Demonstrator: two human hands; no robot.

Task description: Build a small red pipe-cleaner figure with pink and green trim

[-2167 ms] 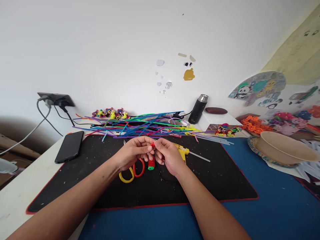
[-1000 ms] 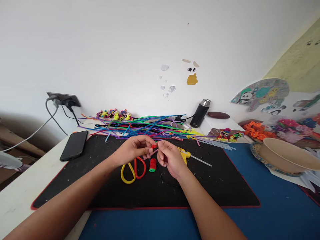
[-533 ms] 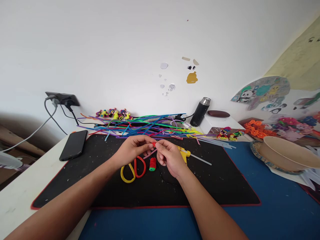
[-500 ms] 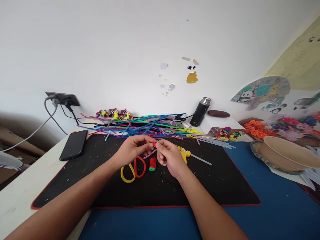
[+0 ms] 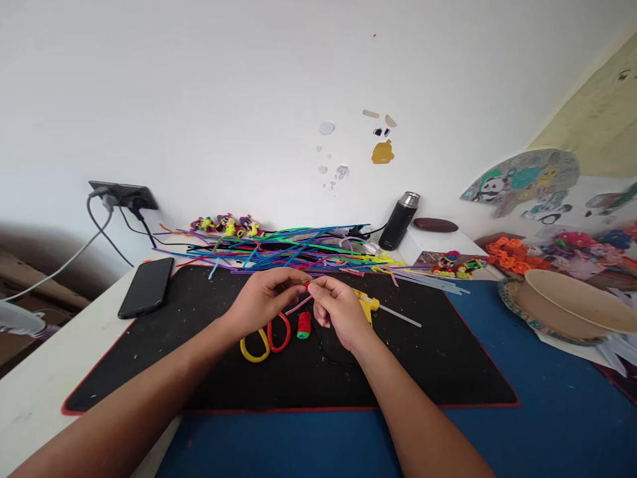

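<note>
Over the middle of the black mat (image 5: 229, 388), my left hand (image 5: 266, 297) and my right hand (image 5: 338, 309) meet fingertip to fingertip. Both pinch a small red and green piece (image 5: 307, 284), mostly covered by the fingers; it looks like coiled pipe cleaner. Just below lies a red roll with a green end (image 5: 303, 325). Scissors with one yellow and one red handle (image 5: 279, 332) rest under my left hand, their blades hidden. A pink pipe cleaner (image 5: 298, 305) shows between the hands. Behind my right hand lies a yellow glue gun (image 5: 367, 302) with a glue stick (image 5: 401, 316) in it.
Many coloured pipe cleaners (image 5: 293, 247) lie along the wall. A phone (image 5: 146, 288) is at the left, and small pipe-cleaner figures (image 5: 229, 226) sit at the back. A black flask (image 5: 399, 221), a white box (image 5: 440, 245) and a bowl (image 5: 572, 302) stand to the right.
The small piece has turned slightly between my fingertips, and a bit of green now shows on it. My left fingers have shifted a little; otherwise the hands stay in place.
</note>
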